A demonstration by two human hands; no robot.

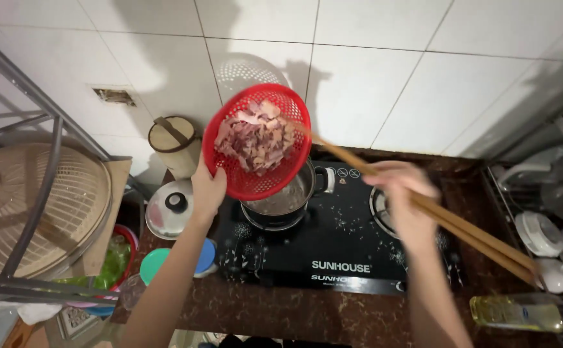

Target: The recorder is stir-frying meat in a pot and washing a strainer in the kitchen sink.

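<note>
The left hand (208, 188) grips the lower rim of a red plastic basket (256, 142), with the fingers closed on the edge. The basket is tilted toward the camera and holds a heap of raw meat pieces (255, 136), pink and pale. It hangs above a steel pot (286, 201), which stands on the left burner of a black glass stove (333, 248). The lower edge of the basket covers part of the pot's opening.

The right hand (405, 196) is closed around a pair of long wooden chopsticks (436, 209). Their tips reach up into the basket, at the right side of the meat, and the thick ends point to the right edge of the counter (333, 319).

Near the left edge of the counter a glass lid (169, 209) with a black knob lies flat, and behind it, against the tiled wall, stands a round beige container (174, 143). At the front right corner a bottle of yellow oil (520, 314) lies on its side. A dish rack (545, 219) with white bowls stands at the right.
</note>
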